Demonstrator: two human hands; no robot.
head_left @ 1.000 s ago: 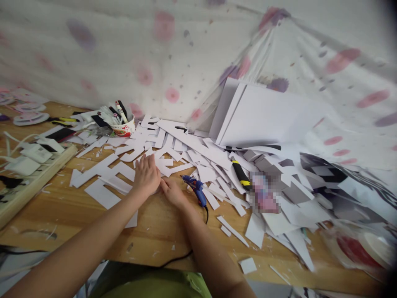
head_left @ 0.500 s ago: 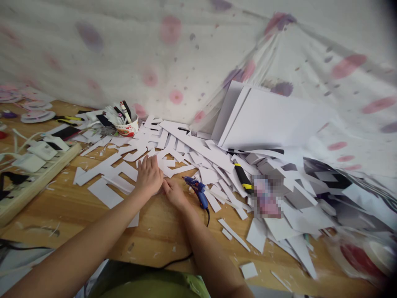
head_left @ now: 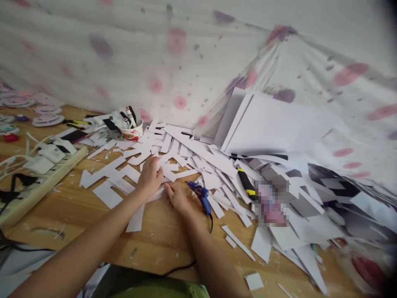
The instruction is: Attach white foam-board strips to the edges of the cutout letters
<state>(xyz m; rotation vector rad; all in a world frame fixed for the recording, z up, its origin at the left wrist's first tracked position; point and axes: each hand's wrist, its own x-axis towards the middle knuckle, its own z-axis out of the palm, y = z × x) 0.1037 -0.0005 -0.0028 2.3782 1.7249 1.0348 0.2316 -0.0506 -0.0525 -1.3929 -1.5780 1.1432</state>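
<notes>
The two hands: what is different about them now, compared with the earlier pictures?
The left hand and right hand, together before, have drawn slightly apart, and a white strip now shows between them; whether either let go is unclear. The blue glue gun still lies beside the right hand.

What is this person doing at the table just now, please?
The left hand and the right hand are close together at a white piece on the wooden table; the left hand partly hides it. A blue glue gun lies unheld beside the right hand. Other white cut-outs are scattered around.
</notes>
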